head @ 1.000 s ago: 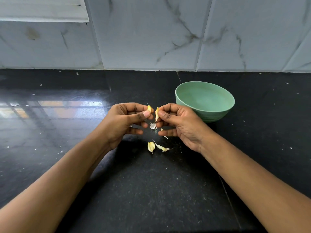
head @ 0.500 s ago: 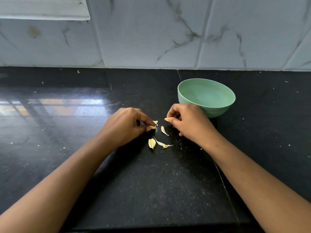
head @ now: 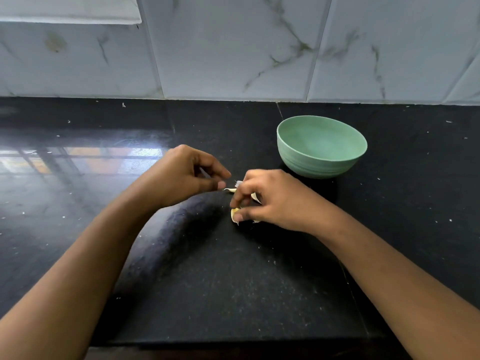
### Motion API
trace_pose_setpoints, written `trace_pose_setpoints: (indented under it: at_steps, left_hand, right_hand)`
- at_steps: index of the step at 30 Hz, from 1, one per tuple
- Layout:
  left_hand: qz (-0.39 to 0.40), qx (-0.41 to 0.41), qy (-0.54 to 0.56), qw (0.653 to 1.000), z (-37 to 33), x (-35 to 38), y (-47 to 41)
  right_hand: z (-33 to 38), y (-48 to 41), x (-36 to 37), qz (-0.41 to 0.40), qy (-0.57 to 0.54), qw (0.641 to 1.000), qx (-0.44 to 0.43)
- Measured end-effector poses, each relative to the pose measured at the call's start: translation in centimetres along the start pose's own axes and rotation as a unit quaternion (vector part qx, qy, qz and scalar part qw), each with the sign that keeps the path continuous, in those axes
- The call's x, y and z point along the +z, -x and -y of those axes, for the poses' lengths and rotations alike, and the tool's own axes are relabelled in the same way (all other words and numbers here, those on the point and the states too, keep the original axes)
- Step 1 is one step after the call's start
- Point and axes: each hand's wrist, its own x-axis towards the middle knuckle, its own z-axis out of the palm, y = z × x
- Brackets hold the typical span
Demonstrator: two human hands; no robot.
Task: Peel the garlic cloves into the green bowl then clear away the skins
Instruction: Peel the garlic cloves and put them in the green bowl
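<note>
Garlic piece (head: 234, 213): pale yellow, small, curved, lying on the black counter (head: 207, 281) to the near left of the green bowl (head: 311, 165); clove or husk cannot be told. Right hand (head: 275, 201) is bent down over it, thumb and forefinger pinching it at the tips. A thin whitish skin sliver (head: 230, 189) lies just beyond, a second sliver (head: 255, 197) under the right fingers. Left hand (head: 181, 175), farther left of the bowl, is loosely curled, thumb and forefinger slightly parted, nothing seen between them. Bowl interior shows bare.
</note>
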Motion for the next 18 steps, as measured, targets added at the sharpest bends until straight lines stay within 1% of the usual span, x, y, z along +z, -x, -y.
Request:
trace_pose_setpoints:
  at_steps: [3,4,6,8,9,12,15,18]
  left_hand:
    - [0.08,-0.011,0.035,0.996,-0.6,0.1,0.4]
    - [0.097,-0.015,0.052,0.994,-0.8,0.1,0.5]
    - [0.108,-0.029,0.103,0.988,-1.0,0.1,0.6]
    - [0.102,-0.051,0.164,0.98,-1.1,0.1,0.6]
    - [0.096,-0.059,0.188,0.976,-1.2,0.2,0.6]
    - [0.06,-0.069,0.249,0.964,-1.4,1.0,0.5]
    - [0.027,-0.072,0.313,0.947,-1.6,1.8,0.4]
    - [0.018,-0.075,0.357,0.931,-1.8,2.1,0.4]
  right_hand:
    - [0.0,0.0,0.5,0.016,-0.009,1.0,-0.005]
    - [0.0,0.0,0.5,0.018,-0.017,1.0,-0.007]
    - [-0.2,-0.1,0.3,0.003,-0.037,0.999,0.003]
    - [-0.5,-0.2,-0.1,-0.051,-0.087,0.994,0.031]
    - [-0.6,-0.2,-0.2,-0.076,-0.131,0.987,0.046]
    - [-0.6,-0.3,-0.5,-0.115,-0.246,0.96,0.064]
    - [-0.6,-0.3,-0.7,-0.15,-0.286,0.944,0.067]
    - [-0.8,-0.4,-1.0,-0.17,-0.318,0.929,0.075]
